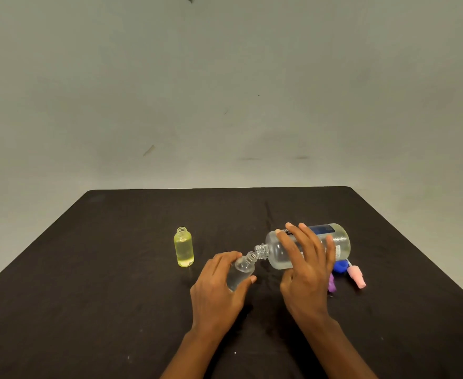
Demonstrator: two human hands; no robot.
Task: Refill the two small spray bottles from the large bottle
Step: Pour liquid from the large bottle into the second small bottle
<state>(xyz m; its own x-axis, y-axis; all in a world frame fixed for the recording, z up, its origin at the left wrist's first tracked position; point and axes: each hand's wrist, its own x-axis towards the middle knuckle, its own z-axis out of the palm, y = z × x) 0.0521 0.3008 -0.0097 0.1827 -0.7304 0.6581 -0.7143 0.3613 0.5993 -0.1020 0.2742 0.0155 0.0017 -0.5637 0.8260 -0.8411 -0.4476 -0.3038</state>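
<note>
Clear plastic large bottle point(276, 255) with a blue label is tipped at centre-right, my right hand point(306, 261) wrapped over its body, its mouth meeting the neck of the small clear spray bottle point(244, 266) my left hand point(219, 285) grips, tilted, just left. Both seem light, thin-walled and slippery if wet; I'd hold mid-body, squeezing gently.

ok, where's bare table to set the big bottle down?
Free: table left of the yellow bottle, and the far strip behind the big bottle. Crowded: right of the right hand, where blue cap, purple sprayer and pink sprayer lie close; left hand holds the clear bottle mid-table.
</note>
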